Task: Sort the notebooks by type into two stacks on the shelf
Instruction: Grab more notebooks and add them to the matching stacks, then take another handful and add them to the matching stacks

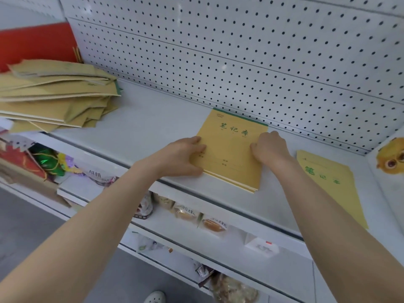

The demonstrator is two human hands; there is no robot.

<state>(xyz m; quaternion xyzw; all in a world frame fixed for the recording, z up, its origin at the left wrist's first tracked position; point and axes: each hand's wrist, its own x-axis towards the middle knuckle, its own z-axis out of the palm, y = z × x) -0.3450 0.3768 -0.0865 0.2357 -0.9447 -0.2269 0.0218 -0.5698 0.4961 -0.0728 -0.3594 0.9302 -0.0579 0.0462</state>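
Observation:
A small stack of yellow notebooks with a green spine [231, 147] lies in the middle of the white shelf [153, 127]. My left hand [185, 154] holds its left edge, fingers on the cover and thumb at the front edge. My right hand [270, 147] rests on the right part of the cover, fingers curled. A larger yellow notebook [328, 182] lies flat to the right, partly under my right forearm. A messy pile of yellow notebooks [54, 95] sits at the shelf's left end.
A white pegboard [240, 51] backs the shelf. A red board [37, 44] stands behind the messy pile. Lower shelves hold packaged snacks [196, 215] and gift bags [43, 160]. A cartoon sticker [391, 158] marks the right side panel.

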